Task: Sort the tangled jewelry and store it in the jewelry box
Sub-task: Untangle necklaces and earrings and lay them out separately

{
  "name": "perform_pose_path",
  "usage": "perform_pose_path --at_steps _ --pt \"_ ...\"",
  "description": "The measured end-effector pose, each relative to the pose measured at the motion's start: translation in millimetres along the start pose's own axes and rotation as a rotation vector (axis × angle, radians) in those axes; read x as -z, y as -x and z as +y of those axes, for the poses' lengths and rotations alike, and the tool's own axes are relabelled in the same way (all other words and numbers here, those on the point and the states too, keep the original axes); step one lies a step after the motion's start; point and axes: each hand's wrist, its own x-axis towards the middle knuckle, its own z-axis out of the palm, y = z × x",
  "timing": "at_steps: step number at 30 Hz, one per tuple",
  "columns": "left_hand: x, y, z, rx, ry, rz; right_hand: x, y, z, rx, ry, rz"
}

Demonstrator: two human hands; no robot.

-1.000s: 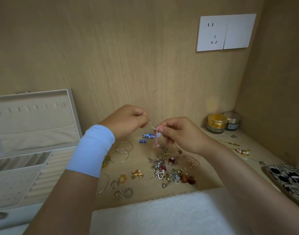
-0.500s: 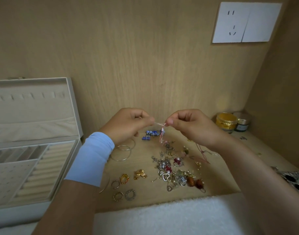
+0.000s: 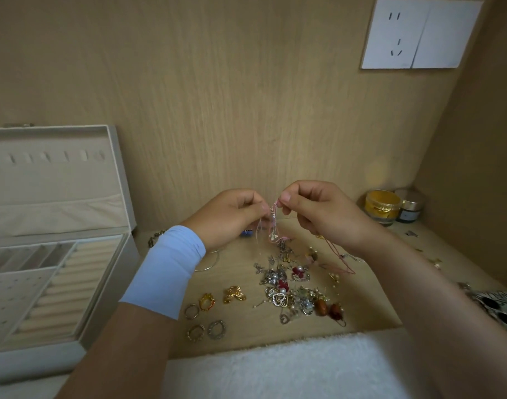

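My left hand (image 3: 232, 217) and my right hand (image 3: 318, 211) are raised above the wooden shelf, fingertips nearly touching. Both pinch a thin pink cord bracelet (image 3: 274, 223) that hangs in loops between them; one strand trails down to the right under my right wrist. Below lies a tangled pile of jewelry (image 3: 292, 286) with hearts, pearls and brown beads. Gold and silver rings (image 3: 206, 312) lie left of it. The open beige jewelry box (image 3: 102, 286) stands at the left, lid up.
A gold jar (image 3: 382, 205) and a small dark jar (image 3: 409, 208) sit in the back right corner. A white fluffy towel (image 3: 275, 370) covers the near edge. A patterned pouch (image 3: 497, 309) lies at the right. Thin hoops (image 3: 209, 263) rest behind my left wrist.
My hands have come closer together and risen slightly with the pink cord, which now hangs in longer loops. The camera has shifted left and tilted down.
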Motion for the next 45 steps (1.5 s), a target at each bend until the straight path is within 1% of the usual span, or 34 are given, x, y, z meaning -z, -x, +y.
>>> perform_pose_path --at_steps 3,8,13,15,19,22,28,31,36,42,45 --pt "-4 1 -1 -0.004 0.092 -0.075 2 0 1 0.024 0.064 0.009" --pt "-7 0 -2 -0.007 0.145 -0.118 4 -1 1 0.084 0.127 0.036" --pt "-12 0 0 -0.044 0.160 -0.084 2 -3 9 0.102 0.160 0.106" --pt "-13 1 -2 -0.024 0.163 -0.079 2 -4 12 0.117 0.155 0.131" --pt "-11 2 -4 0.015 0.166 -0.095 8 -5 14 0.170 0.198 0.103" --pt "-9 2 -4 0.031 0.173 -0.115 11 -5 15 0.251 0.262 0.097" --pt "-6 3 -5 0.059 0.175 -0.159 9 -4 14 0.193 0.256 0.083" --pt "-4 4 -4 0.061 0.171 -0.152 8 0 9 0.133 0.233 0.058" --pt "-4 4 -2 0.081 0.105 -0.134 5 -3 10 0.108 0.269 0.057" --pt "-5 5 4 0.117 0.135 -0.128 5 -3 8 0.161 0.355 0.072" --pt "-4 3 7 0.134 0.102 -0.115 8 -3 6 0.194 0.419 0.034"
